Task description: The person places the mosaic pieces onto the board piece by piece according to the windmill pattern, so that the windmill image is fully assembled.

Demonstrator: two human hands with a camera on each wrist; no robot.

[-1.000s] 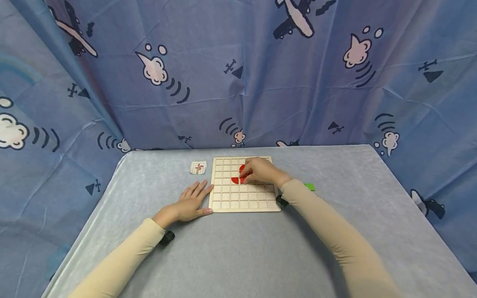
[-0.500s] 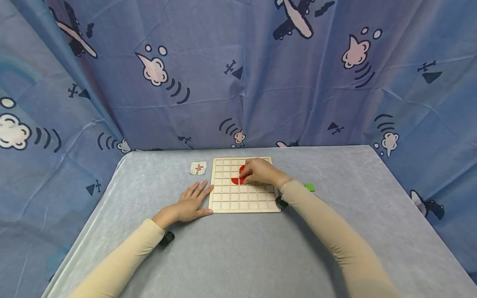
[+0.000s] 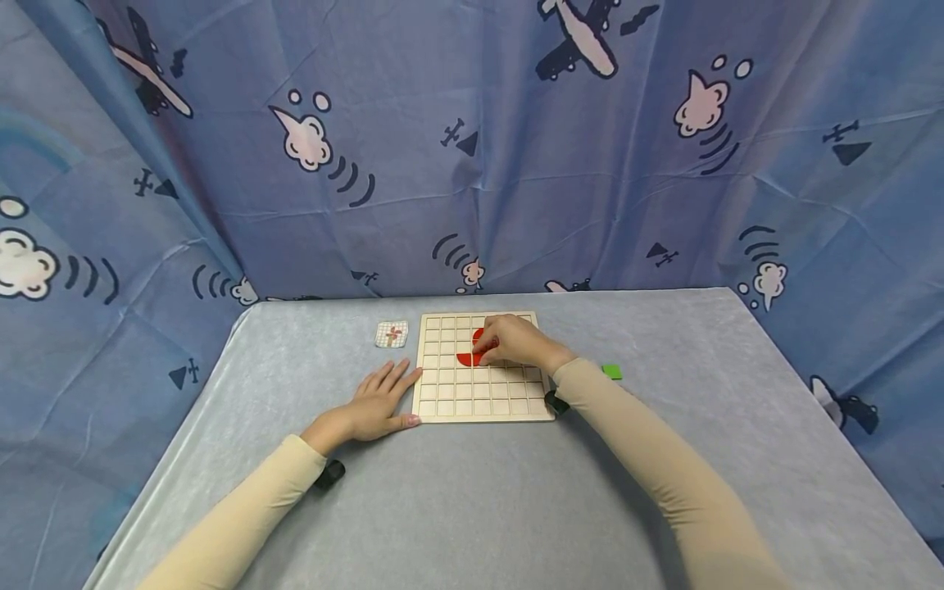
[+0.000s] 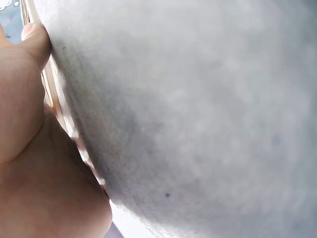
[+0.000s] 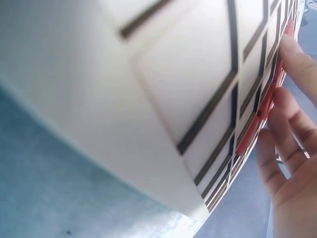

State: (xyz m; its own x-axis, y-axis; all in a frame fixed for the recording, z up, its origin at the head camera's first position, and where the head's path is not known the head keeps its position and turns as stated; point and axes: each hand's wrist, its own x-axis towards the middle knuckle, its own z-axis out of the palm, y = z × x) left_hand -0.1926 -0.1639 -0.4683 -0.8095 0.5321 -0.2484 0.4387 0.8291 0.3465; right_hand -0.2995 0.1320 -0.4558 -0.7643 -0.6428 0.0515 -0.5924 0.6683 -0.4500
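Note:
A pale wooden board with a raised square grid point(image 3: 446, 399) lies on the table. Red pieces with curved edges point(image 3: 465, 359) sit in cells near its middle, partly covered by my right hand point(image 3: 519, 342). That hand reaches over the board from the right, thumb and fingers bent down, pinching at a red piece. In the right wrist view, its fingertips touch the red pieces point(image 5: 247, 136) low in the grid. My left hand point(image 3: 376, 408) rests spread on the table, forefinger and thumb tips at the board's left edge. The left wrist view shows the thumb point(image 4: 37, 44) against that edge.
A small card with a gridded picture in red point(image 3: 392, 333) lies left of the board. On the right, beyond the right forearm, is a green square piece point(image 3: 612, 372). A blue patterned curtain point(image 3: 398, 238) hangs behind the grey-covered table point(image 3: 457, 508).

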